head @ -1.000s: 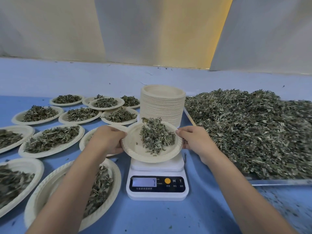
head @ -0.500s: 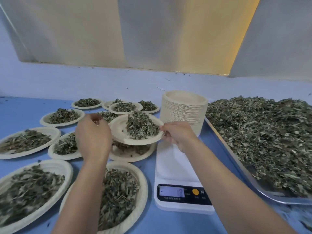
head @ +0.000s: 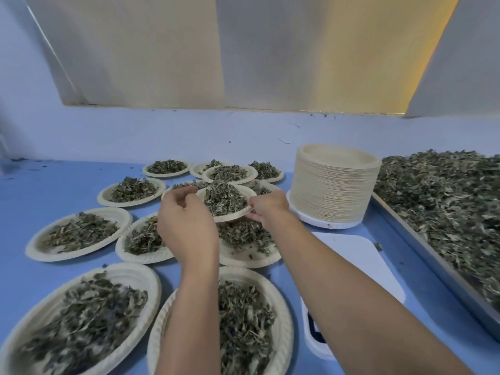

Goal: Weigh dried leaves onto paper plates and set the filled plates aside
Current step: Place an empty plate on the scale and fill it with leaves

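Observation:
A paper plate heaped with dried leaves is held in the air over the filled plates at the middle of the blue table. My left hand curls its fingers at the plate's left rim, which it hides. My right hand pinches the right rim. The white scale stands bare to the right, with its display mostly hidden under my right forearm. Behind the scale rises a tall stack of unused paper plates.
Several filled plates cover the table's left half, such as one plate at the left and two large ones near me. A metal tray piled with loose dried leaves fills the right side. A pale wall stands behind.
The filled plate has left the scale and travelled left and away from me, over the set-aside plates. Both hands went with it. The scale's platform is now bare.

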The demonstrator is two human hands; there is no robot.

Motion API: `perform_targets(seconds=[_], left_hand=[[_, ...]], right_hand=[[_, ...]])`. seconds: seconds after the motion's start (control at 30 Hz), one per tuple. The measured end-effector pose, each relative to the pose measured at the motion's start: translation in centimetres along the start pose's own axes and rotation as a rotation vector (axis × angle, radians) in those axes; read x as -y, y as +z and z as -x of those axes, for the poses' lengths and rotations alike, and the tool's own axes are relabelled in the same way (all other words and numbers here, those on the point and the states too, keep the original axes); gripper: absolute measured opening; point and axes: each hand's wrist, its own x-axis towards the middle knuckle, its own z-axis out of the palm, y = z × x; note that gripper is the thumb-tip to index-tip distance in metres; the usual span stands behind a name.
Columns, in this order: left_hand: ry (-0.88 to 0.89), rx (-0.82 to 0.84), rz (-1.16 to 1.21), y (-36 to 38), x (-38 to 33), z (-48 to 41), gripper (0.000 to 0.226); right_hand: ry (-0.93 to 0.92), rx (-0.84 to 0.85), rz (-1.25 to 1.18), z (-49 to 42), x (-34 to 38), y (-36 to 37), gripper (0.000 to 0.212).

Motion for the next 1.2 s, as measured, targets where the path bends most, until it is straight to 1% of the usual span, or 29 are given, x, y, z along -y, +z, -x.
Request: perform_targets(seconds=[0.1, 0.23, 0.3, 0.37, 0.47, 0.5, 0.53, 0.6, 0.7, 0.77, 0.9, 0.97, 1.0, 1.07, 1.13, 1.2], left_hand=[[-0.027, 0.004, 0.016, 0.2, 0.2, -0.3, 0.026], [-0.035, 0.017, 0.057, 0.2, 0.1, -0.3, 0.026], [-0.036, 0.015, 0.058, 0.2, 0.1, -0.2, 0.026], [-0.041, 0.018, 0.052, 0.2, 0.1, -0.1, 0.027], [-0.053, 0.036, 0.042, 0.4, 0.1, 0.0, 0.028], [-0.051, 0.047, 0.045, 0.6, 0.0, 0.1, 0.028], [-0.044, 0.058, 0.051, 0.7, 0.0, 0.2, 0.027], [-0.030, 0.086, 0.060, 1.1, -0.2, 0.7, 0.028], [-0.008, 0.152, 0.051, 1.7, -0.7, 1.5, 0.029], [0.018, 0.203, 0.054, 2.2, -1.1, 2.2, 0.029], [0.015, 0.283, 0.076, 3.1, -1.5, 3.7, 0.031], [-0.010, 0.326, 0.087, 3.5, -1.7, 4.3, 0.032], [-0.025, 0.348, 0.105, 3.7, -1.8, 4.7, 0.032], [-0.053, 0.379, 0.143, 4.0, -1.9, 5.1, 0.033], [-0.072, 0.412, 0.168, 4.5, -2.0, 5.5, 0.033], [-0.088, 0.442, 0.185, 5.1, -2.0, 6.0, 0.033]], right_hand=[[-0.006, 0.018, 0.026, 0.2, 0.0, 0.3, 0.044], [-0.021, 0.082, 0.011, 0.5, 0.1, 0.0, 0.051], [-0.040, 0.081, 0.081, 0.5, 0.2, -0.2, 0.049], [-0.076, 0.048, 0.217, 0.4, 0.2, -0.6, 0.035], [-0.203, -0.004, 0.450, 0.4, 0.4, -1.2, 0.005], [-0.259, -0.027, 0.509, 0.5, 0.6, -1.5, 0.005], [-0.315, -0.045, 0.543, 0.6, 0.7, -1.8, 0.013], [-0.406, -0.070, 0.511, 1.1, 1.1, -2.6, 0.020], [-0.559, -0.086, 0.397, 2.1, 1.7, -4.0, 0.018], [-0.675, -0.109, 0.398, 2.7, 2.2, -5.7, 0.016], [-0.920, -0.269, 0.491, 3.1, 3.4, -9.6, 0.017], [-0.998, -0.364, 0.608, 2.9, 4.2, -11.5, 0.020], [-1.008, -0.405, 0.704, 2.7, 4.6, -12.6, 0.023], [-0.976, -0.424, 0.943, 2.1, 5.2, -14.0, 0.028], [-0.919, -0.363, 1.133, 1.8, 5.6, -15.1, 0.031], [-0.867, -0.272, 1.164, 1.7, 5.8, -15.7, 0.033]])
